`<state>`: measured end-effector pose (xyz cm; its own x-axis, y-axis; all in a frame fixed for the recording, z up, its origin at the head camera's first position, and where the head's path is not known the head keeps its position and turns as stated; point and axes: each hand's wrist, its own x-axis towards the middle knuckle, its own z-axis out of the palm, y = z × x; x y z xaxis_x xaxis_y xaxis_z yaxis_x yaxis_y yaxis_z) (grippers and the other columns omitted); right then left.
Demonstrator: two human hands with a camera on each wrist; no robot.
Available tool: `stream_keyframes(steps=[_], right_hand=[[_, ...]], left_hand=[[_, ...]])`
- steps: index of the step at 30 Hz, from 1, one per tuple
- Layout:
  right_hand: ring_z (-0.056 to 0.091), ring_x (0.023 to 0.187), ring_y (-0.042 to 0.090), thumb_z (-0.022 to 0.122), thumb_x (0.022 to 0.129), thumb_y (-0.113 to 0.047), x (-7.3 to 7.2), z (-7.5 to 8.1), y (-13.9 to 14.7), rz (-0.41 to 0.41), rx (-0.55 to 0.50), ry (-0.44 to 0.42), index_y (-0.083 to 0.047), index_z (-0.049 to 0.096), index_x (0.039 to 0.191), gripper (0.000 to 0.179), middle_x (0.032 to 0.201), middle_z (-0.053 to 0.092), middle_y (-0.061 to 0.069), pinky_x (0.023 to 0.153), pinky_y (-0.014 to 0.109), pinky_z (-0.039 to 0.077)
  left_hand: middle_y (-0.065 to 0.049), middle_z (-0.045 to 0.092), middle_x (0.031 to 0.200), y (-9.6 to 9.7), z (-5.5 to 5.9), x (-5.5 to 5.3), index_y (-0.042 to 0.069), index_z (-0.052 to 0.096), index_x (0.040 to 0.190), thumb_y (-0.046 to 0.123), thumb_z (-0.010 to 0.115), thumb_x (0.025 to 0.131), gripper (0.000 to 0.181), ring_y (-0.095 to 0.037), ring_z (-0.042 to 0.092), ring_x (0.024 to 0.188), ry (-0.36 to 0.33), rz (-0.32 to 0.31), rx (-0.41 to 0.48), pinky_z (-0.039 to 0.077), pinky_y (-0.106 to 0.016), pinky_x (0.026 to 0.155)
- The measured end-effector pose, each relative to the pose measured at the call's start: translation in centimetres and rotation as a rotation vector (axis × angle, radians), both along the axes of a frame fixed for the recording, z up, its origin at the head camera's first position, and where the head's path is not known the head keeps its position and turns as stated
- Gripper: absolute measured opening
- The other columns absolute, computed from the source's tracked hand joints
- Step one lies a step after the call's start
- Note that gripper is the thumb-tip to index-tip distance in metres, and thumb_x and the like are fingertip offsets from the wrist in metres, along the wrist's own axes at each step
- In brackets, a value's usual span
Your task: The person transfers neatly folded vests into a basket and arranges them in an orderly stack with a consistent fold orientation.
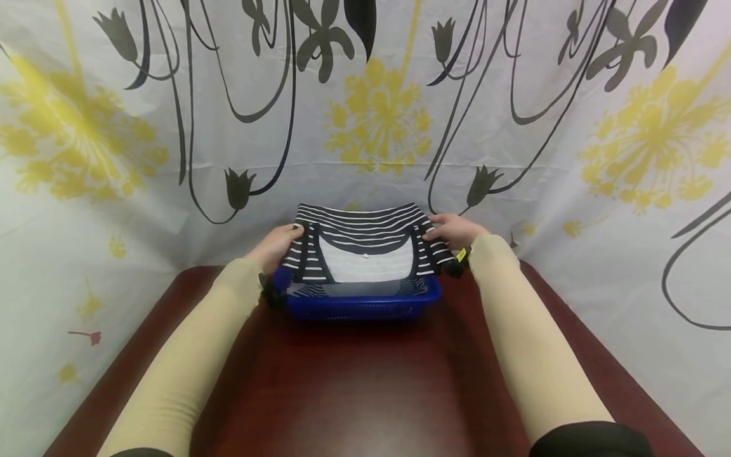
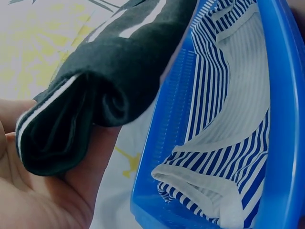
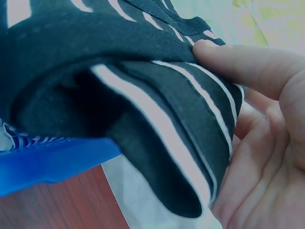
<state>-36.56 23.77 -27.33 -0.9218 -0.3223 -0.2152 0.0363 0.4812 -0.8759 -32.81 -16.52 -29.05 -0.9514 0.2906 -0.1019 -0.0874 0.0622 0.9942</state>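
Note:
A black-and-white striped garment (image 1: pixel 365 223) with a white front panel is stretched out flat between my two hands, over the back of a blue basket (image 1: pixel 360 310). My left hand (image 1: pixel 280 245) grips its left side, thumb on top. At the opposite side, my right hand (image 1: pixel 459 231) pinches the cloth, with the thumb lying on the stripes in the right wrist view. Folded, tube-like cloth edges (image 2: pixel 52 143) show close up in the left wrist view. Inside the basket lies a blue-and-white striped garment (image 2: pixel 209 90) with a pale panel.
The basket stands on a dark red table (image 1: pixel 365 381), towards its far edge. A white curtain (image 1: pixel 502 146) with yellow and dark flower prints hangs behind the table and along both sides.

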Motion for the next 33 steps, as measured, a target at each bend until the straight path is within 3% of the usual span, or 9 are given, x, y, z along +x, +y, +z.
stream_keyframes(steps=[3, 9, 13, 18, 23, 29, 33], right_hand=[[0.045, 0.127, 0.034, 0.057, 0.096, -0.005, -0.4, -0.2, -0.2, -0.001, -0.016, 0.001, -0.003, 0.009, 0.155, 0.076, 0.155, 0.024, 0.020, 0.102, 0.046, 0.042], [0.031, 0.137, 0.036, 0.059, 0.095, -0.006, -0.5, -0.7, -0.4, 0.012, -0.008, 0.017, -0.002, 0.010, 0.154, 0.077, 0.159, 0.012, 0.018, 0.108, 0.053, 0.032], [0.040, 0.132, 0.034, 0.058, 0.096, -0.004, -0.4, -0.8, -0.6, 0.018, -0.035, 0.008, -0.002, 0.010, 0.155, 0.076, 0.155, 0.023, 0.020, 0.106, 0.050, 0.036], [0.056, 0.112, 0.023, 0.057, 0.096, -0.003, -0.5, -1.0, -1.0, 0.010, -0.065, 0.000, -0.003, 0.014, 0.155, 0.073, 0.148, 0.036, 0.022, 0.096, 0.042, 0.048], [0.059, 0.105, 0.017, 0.057, 0.096, -0.002, -0.5, -1.6, -1.1, 0.022, -0.069, -0.002, -0.003, 0.019, 0.154, 0.069, 0.145, 0.041, 0.023, 0.092, 0.039, 0.050], [0.056, 0.108, 0.018, 0.057, 0.095, -0.001, -0.6, -2.1, -1.2, 0.009, -0.060, 0.010, -0.002, 0.019, 0.154, 0.070, 0.146, 0.039, 0.022, 0.094, 0.039, 0.048], [0.053, 0.114, 0.024, 0.057, 0.095, -0.001, -0.7, -2.4, -1.3, 0.007, -0.050, 0.012, 0.000, 0.015, 0.154, 0.072, 0.149, 0.034, 0.023, 0.097, 0.042, 0.046]], left_hand=[[-0.002, 0.064, 0.090, -0.2, 0.0, -0.2, -0.002, 0.029, 0.148, 0.024, 0.032, 0.107, 0.049, -0.011, 0.064, 0.073, 0.003, 0.006, -0.013, 0.053, -0.026, 0.068], [-0.003, 0.061, 0.096, -0.4, -0.3, -0.5, -0.002, 0.031, 0.147, 0.024, 0.032, 0.107, 0.048, -0.009, 0.062, 0.075, 0.024, 0.028, -0.073, 0.052, -0.024, 0.071], [-0.001, 0.062, 0.092, -0.5, -0.7, -0.7, -0.003, 0.031, 0.146, 0.025, 0.032, 0.107, 0.048, -0.009, 0.062, 0.075, 0.025, 0.020, -0.074, 0.052, -0.025, 0.071], [0.000, 0.061, 0.090, -0.7, -1.1, -1.0, -0.004, 0.034, 0.145, 0.024, 0.032, 0.107, 0.047, -0.009, 0.061, 0.073, 0.029, 0.032, -0.087, 0.052, -0.024, 0.071], [-0.007, 0.060, 0.104, -0.6, -1.5, -1.0, -0.003, 0.031, 0.147, 0.024, 0.032, 0.107, 0.049, -0.007, 0.060, 0.076, 0.043, 0.038, -0.143, 0.050, -0.023, 0.075], [-0.018, 0.053, 0.127, -0.6, -1.8, -1.1, -0.001, 0.028, 0.150, 0.025, 0.030, 0.108, 0.050, -0.010, 0.059, 0.086, 0.018, 0.036, -0.163, 0.048, -0.026, 0.082], [-0.021, 0.050, 0.133, -0.6, -2.1, -1.1, -0.001, 0.025, 0.151, 0.026, 0.029, 0.108, 0.051, -0.010, 0.059, 0.088, 0.012, 0.037, -0.183, 0.048, -0.027, 0.084]])
